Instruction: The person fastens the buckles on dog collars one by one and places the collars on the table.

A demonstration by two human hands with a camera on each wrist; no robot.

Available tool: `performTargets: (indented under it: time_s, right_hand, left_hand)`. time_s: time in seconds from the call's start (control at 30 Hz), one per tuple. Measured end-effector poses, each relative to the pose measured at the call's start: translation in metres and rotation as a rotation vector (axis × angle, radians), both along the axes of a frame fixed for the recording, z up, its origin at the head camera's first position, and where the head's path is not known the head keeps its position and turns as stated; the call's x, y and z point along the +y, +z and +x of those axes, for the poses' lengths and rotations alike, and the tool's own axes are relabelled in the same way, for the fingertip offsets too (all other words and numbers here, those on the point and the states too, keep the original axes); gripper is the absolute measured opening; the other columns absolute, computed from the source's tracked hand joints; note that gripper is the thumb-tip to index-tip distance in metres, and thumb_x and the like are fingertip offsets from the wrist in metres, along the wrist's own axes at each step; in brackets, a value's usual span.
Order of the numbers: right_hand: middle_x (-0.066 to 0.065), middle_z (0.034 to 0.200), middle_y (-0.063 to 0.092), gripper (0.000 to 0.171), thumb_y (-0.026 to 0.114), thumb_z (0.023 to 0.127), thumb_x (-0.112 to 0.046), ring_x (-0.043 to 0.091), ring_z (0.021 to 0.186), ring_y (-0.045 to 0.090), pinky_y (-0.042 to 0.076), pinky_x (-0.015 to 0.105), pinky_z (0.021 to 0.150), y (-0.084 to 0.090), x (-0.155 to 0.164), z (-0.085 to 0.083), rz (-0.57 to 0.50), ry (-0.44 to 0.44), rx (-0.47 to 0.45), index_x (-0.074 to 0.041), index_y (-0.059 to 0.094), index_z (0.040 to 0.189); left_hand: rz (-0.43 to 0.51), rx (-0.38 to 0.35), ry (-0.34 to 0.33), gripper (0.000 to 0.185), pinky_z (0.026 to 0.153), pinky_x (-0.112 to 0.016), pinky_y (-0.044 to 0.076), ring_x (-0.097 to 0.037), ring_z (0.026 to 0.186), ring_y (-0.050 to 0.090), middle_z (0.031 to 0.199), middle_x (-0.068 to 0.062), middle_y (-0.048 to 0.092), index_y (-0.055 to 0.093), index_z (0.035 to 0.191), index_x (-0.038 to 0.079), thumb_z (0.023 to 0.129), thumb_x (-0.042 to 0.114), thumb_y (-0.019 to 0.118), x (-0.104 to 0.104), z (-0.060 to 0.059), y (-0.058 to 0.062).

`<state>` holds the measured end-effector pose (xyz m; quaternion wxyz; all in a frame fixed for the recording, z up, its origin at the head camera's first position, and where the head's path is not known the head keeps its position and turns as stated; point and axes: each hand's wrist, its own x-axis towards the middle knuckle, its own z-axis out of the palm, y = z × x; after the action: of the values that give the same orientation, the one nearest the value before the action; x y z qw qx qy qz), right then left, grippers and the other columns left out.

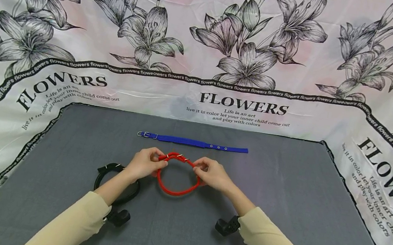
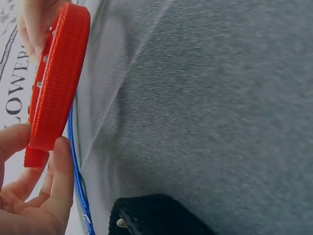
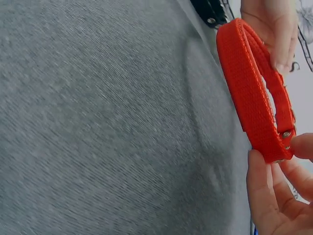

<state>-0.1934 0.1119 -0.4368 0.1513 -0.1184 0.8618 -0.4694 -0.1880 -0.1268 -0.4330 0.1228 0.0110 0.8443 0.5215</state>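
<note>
A red webbing collar (image 1: pixel 175 193), closed into a loop with metal fittings along its far side, is held up above the grey cloth. My left hand (image 1: pixel 144 164) pinches its left end between thumb and fingers. At the opposite end my right hand (image 1: pixel 214 174) pinches it the same way. The left wrist view shows the collar (image 2: pixel 61 83) side-on, its strap tip poking out past my left fingers (image 2: pixel 61 166). Small metal eyelets show near my right thumb in the right wrist view, where the collar (image 3: pixel 244 83) stands on edge.
Beyond the hands a blue collar (image 1: pixel 186 141) lies flat and straight, buckle to the left. A black collar (image 1: pixel 97 179), looped, lies under my left forearm, which partly hides it. A flower-printed curtain (image 1: pixel 162 96) borders the grey cloth (image 1: pixel 289 166) at back and sides.
</note>
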Motion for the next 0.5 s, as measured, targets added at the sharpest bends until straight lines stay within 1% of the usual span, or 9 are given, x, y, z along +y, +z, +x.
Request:
performTargets:
  time_s: [0.13, 0.3, 0.4, 0.5]
  right_hand:
    - [0.010, 0.085, 0.064, 0.020, 0.059, 0.089, -0.012, 0.011, 0.059, 0.058, 0.053, 0.030, 0.053, -0.002, -0.003, 0.006, 0.032, 0.039, 0.061, -0.004, 0.061, 0.107]
    - [0.003, 0.075, 0.060, 0.015, 0.061, 0.087, -0.008, 0.008, 0.051, 0.054, 0.050, 0.025, 0.047, -0.007, -0.008, 0.010, 0.086, 0.050, 0.138, -0.004, 0.062, 0.101]
    - [0.001, 0.073, 0.059, 0.012, 0.061, 0.086, -0.008, 0.007, 0.049, 0.052, 0.048, 0.023, 0.045, -0.009, -0.009, 0.012, 0.127, 0.056, 0.175, -0.005, 0.063, 0.098]
    - [0.000, 0.073, 0.058, 0.011, 0.062, 0.086, -0.008, 0.007, 0.048, 0.053, 0.047, 0.022, 0.044, -0.010, -0.009, 0.014, 0.161, 0.063, 0.188, -0.005, 0.063, 0.096]
  left_hand:
    - [-0.049, 0.018, 0.004, 0.024, 0.058, -0.033, 0.055, -0.015, 0.060, 0.063, 0.085, -0.011, 0.059, 0.061, 0.103, 0.005, 0.084, 0.017, 0.068, -0.001, 0.005, -0.002]
    - [-0.093, 0.030, 0.001, 0.022, 0.055, -0.031, 0.054, -0.014, 0.057, 0.062, 0.080, -0.009, 0.058, 0.064, 0.100, 0.004, 0.082, 0.017, 0.069, -0.002, 0.009, -0.007]
    - [-0.110, 0.036, -0.005, 0.021, 0.052, -0.030, 0.054, -0.014, 0.054, 0.062, 0.077, -0.008, 0.058, 0.065, 0.098, 0.004, 0.082, 0.016, 0.070, -0.002, 0.012, -0.009]
    - [-0.121, 0.042, -0.017, 0.021, 0.050, -0.030, 0.053, -0.014, 0.052, 0.061, 0.073, -0.007, 0.057, 0.065, 0.097, 0.003, 0.081, 0.015, 0.071, -0.001, 0.015, -0.010]
